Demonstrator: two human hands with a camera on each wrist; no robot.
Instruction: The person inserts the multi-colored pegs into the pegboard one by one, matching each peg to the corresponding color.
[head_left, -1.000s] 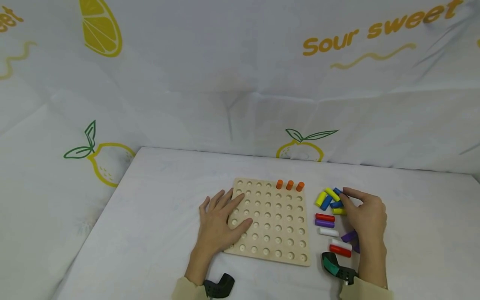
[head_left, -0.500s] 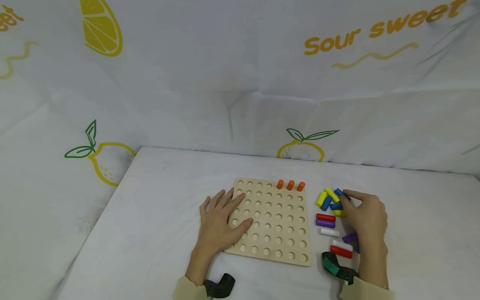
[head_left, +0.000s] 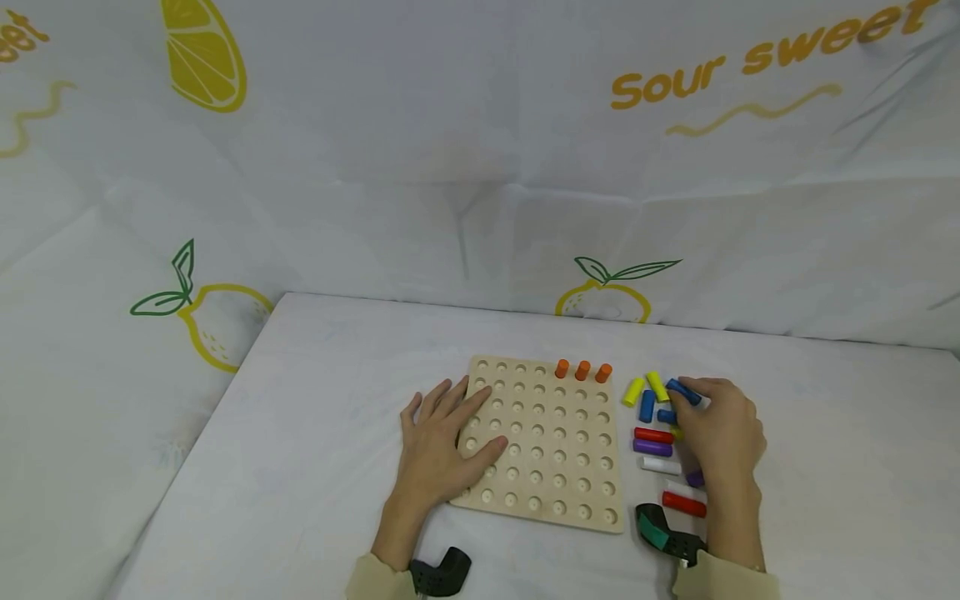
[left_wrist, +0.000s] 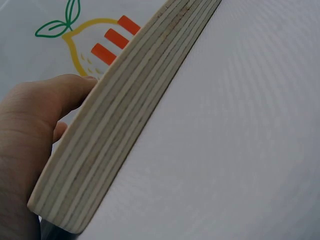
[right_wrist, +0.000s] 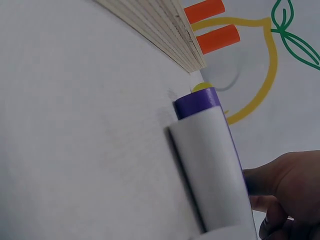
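A square wooden pegboard (head_left: 558,454) with rows of round holes lies on the table. My left hand (head_left: 435,454) rests spread over its left edge; the left wrist view shows the thumb (left_wrist: 75,92) against the board's side. Three orange pegs (head_left: 582,371) stand in the back row at the right. My right hand (head_left: 720,429) pinches a blue peg (head_left: 686,392) between thumb and index finger, right of the board. Beside it lie two more blue pegs (head_left: 647,406) and yellow pegs (head_left: 633,392), one of them mostly hidden by the hand.
Nearer the front lie red pegs (head_left: 684,504), purple pegs (head_left: 652,447) and white pegs (head_left: 660,466), some partly behind the right hand. A white peg (right_wrist: 207,165) looms large in the right wrist view. A lemon-printed white cloth (head_left: 420,233) hangs behind the table.
My right hand has shifted slightly left with the blue peg. The loose yellow and blue pegs near it have spread apart, a yellow one moving toward the board. My left hand stays put.
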